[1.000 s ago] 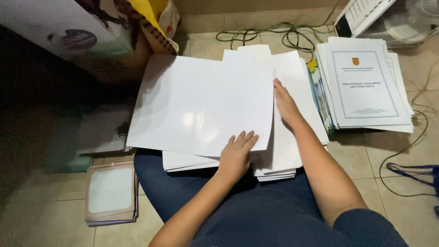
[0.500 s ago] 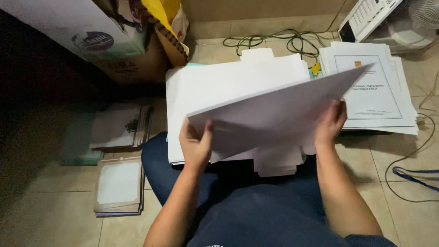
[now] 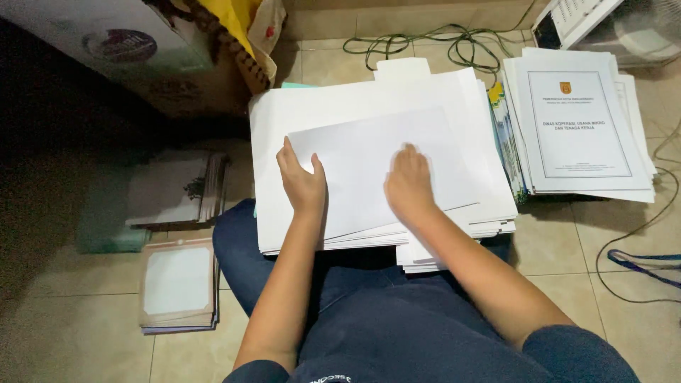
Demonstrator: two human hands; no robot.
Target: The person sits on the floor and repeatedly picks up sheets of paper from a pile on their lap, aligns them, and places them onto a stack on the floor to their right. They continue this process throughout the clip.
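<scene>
A thick pile of white paper sheets (image 3: 362, 106) rests on my lap and the tiled floor in front of me. On top lies one white sheet (image 3: 369, 167), slightly turned. My left hand (image 3: 301, 181) grips that sheet's left edge, thumb on top. My right hand (image 3: 408, 181) lies flat on the middle of the same sheet, fingers together and pressing down.
A stack of printed booklets with a crest on the cover (image 3: 578, 128) sits to the right. Green cable (image 3: 433, 42) coils behind the pile. A cardboard box (image 3: 142, 57) stands at back left; framed or bound items (image 3: 177, 284) lie on the floor left. A blue cord (image 3: 642, 262) is at right.
The sheet was lifted and tilted between both hands half a second ago; now it lies flat on the pile with my right hand on top of it.
</scene>
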